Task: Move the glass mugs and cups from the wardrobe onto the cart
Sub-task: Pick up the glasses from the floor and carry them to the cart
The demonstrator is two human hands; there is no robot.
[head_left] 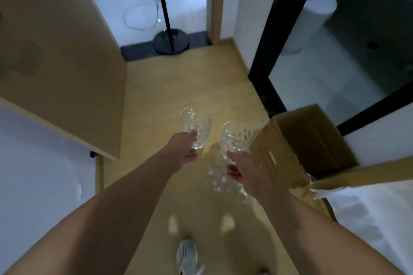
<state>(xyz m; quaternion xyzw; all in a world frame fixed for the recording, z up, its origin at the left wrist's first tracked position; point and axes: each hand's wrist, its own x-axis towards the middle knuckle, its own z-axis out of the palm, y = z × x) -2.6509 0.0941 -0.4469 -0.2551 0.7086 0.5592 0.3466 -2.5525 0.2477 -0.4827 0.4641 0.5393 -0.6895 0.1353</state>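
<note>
My left hand (186, 148) grips a clear cut-glass mug (196, 126), held upright above the wooden floor. My right hand (242, 169) grips a second clear patterned glass mug (237, 138) beside it, a little to the right and lower. Both arms stretch forward in the middle of the view. Faint glassy shapes (221, 182) show below my right hand, too blurred to tell apart. Neither the wardrobe shelves nor the cart can be made out.
A wooden panel or door (62, 62) stands at the left. An open cardboard box (308, 143) sits at the right, next to a white surface (375, 214). A black floor stand (171, 41) is ahead. A black-framed glass door (272, 35) leads to a bathroom. My shoe (187, 254) shows below.
</note>
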